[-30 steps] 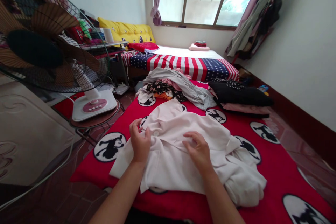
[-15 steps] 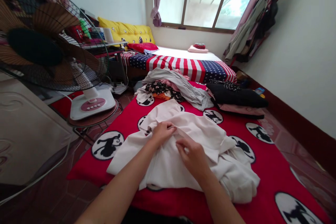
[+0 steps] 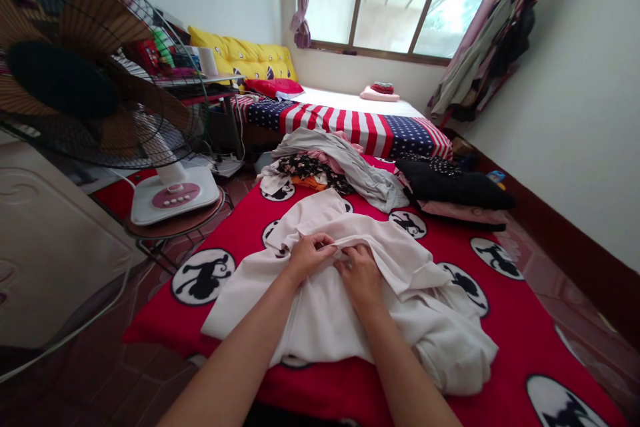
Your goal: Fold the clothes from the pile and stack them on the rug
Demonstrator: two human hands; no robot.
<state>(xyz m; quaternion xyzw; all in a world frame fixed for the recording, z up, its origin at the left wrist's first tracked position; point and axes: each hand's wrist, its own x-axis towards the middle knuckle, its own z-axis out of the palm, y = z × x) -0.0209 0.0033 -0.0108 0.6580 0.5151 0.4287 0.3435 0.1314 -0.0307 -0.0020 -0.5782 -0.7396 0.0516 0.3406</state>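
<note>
Coat [image 3: 325,320]: being pinched, unfolded, by nearly closed left hand [image 3: 310,256] and right hand [image 3: 361,275]
Stack [image 3: 457,187]: lying already folded, blanket's [image 3: 525,327] far-right corner
Pile [image 3: 345,163]: remaining unfolded, far edge

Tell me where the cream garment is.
In the head view, the garment lies at lower centre on the red blanket, beneath left hand and right hand.
</note>
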